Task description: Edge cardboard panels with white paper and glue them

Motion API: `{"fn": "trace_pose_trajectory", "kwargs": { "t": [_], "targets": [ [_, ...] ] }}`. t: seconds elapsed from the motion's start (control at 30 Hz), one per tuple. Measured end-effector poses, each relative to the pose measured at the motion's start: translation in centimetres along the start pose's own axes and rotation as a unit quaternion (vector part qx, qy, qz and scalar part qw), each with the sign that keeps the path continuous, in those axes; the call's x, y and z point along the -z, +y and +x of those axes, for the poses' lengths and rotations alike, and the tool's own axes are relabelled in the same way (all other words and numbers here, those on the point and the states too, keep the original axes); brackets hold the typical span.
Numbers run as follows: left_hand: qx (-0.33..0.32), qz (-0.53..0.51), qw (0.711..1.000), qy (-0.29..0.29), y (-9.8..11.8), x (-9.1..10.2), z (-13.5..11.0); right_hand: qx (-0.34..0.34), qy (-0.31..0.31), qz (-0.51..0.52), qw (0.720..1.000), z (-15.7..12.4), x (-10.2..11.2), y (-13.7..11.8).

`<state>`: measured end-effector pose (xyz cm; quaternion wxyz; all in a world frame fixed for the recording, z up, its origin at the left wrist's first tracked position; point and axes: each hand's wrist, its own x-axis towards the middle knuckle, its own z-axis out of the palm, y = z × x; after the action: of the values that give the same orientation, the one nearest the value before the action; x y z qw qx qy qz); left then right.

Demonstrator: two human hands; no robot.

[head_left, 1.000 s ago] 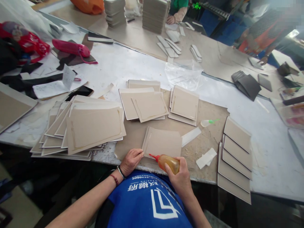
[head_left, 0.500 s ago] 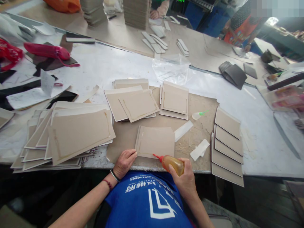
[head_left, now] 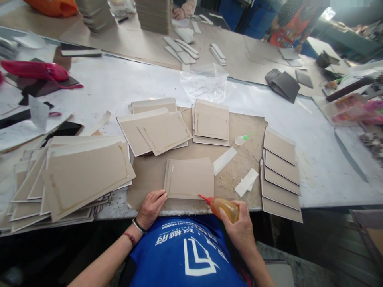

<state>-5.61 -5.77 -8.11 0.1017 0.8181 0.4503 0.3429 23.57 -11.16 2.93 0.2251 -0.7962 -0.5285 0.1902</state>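
Currently right hand (head_left: 239,225) has its fingers curled around an amber squeeze bottle (head_left: 226,209), red nozzle (head_left: 206,199) tip at the near edge of the top beige panel (head_left: 191,178), toward its right corner. Left hand (head_left: 150,208): fingers bunched together at the near-left corner; can't tell if pinching or just pressing. Panel lies on the brown board (head_left: 243,157), between fanned panels (head_left: 89,175) and paper strips (head_left: 225,161).
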Motion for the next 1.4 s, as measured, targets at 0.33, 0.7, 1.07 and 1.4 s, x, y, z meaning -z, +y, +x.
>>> {"fn": "trace_pose_trajectory", "kwargs": {
  "t": [0.33, 0.7, 1.07, 1.4],
  "targets": [
    [-0.016, 0.022, 1.000, -0.004, 0.2, 0.1, 0.2, -0.046, 0.042, -0.024, 0.998, 0.3, 2.0, 2.6],
    [0.005, 0.050, 0.999, 0.012, 1.2, 0.0, 0.6, 0.003, 0.070, 0.023, 0.997, 6.0, 2.3, 2.9],
    [0.033, 0.090, 0.995, 0.016, 2.1, -0.9, 0.3, 0.070, 0.037, 0.013, 0.997, 10.8, 1.0, 3.3],
    [0.057, 0.073, 0.996, 0.014, 2.1, -0.9, 0.2, 0.073, -0.028, -0.005, 0.997, 8.3, 2.5, 4.3]
  ]
}}
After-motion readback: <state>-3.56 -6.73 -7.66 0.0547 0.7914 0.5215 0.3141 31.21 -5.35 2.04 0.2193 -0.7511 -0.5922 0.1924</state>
